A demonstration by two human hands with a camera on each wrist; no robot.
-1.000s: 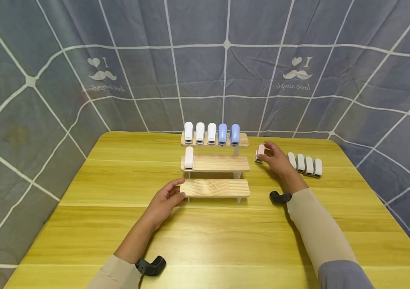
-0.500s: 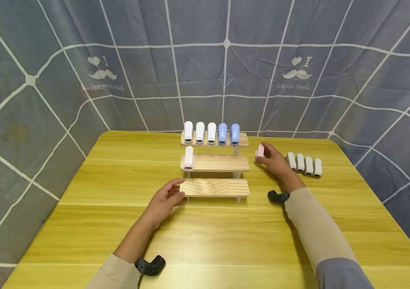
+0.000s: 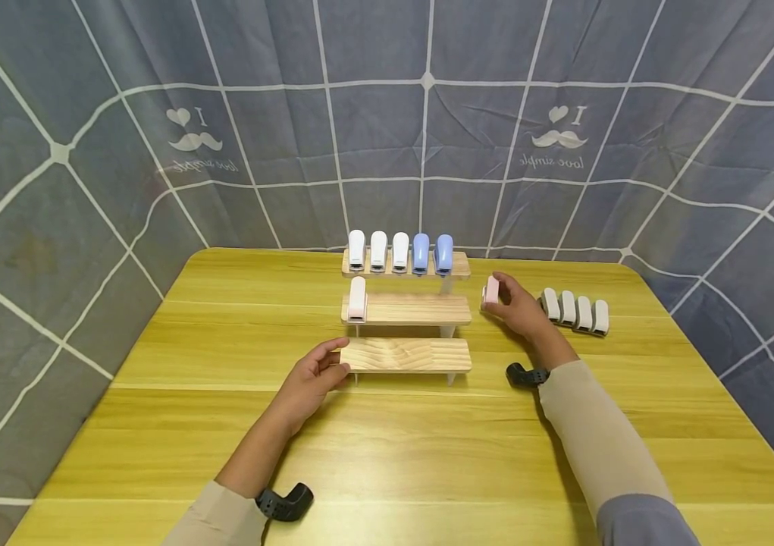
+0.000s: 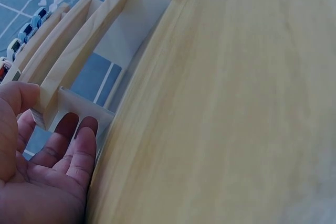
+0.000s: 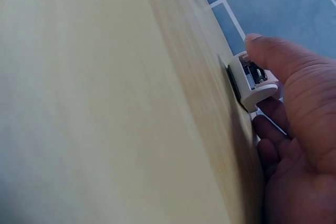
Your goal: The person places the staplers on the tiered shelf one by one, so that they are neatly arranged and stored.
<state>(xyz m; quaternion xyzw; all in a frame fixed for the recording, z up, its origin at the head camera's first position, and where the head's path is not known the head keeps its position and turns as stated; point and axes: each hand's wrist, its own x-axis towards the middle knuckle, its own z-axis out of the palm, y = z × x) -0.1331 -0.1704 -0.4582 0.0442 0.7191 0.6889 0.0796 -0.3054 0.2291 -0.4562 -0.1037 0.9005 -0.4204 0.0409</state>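
My left hand (image 3: 311,383) holds the left end of the lowest tier of a wooden step rack (image 3: 407,355). In the left wrist view, the thumb lies at the board's end and the fingers curl beside its clear leg (image 4: 86,106). To the right of the rack, my right hand (image 3: 521,305) pinches a pink stapler (image 3: 490,291) between thumb and fingers. The right wrist view has this stapler (image 5: 254,80) low against the table, its metal inside facing the camera; whether it touches the wood is hard to tell. Another pink stapler (image 3: 357,299) stands at the left of the middle tier.
Along the top tier stand several staplers, white ones (image 3: 378,252) at left and blue ones (image 3: 444,254) at right. A row of several whitish staplers (image 3: 583,312) sits on the table (image 3: 400,462) right of my right hand. Behind hangs a grey-blue checked cloth (image 3: 380,136).
My right hand and its pink stapler have shifted only very slightly, left and then a little nearer. The left hand has stayed at the rack's end.
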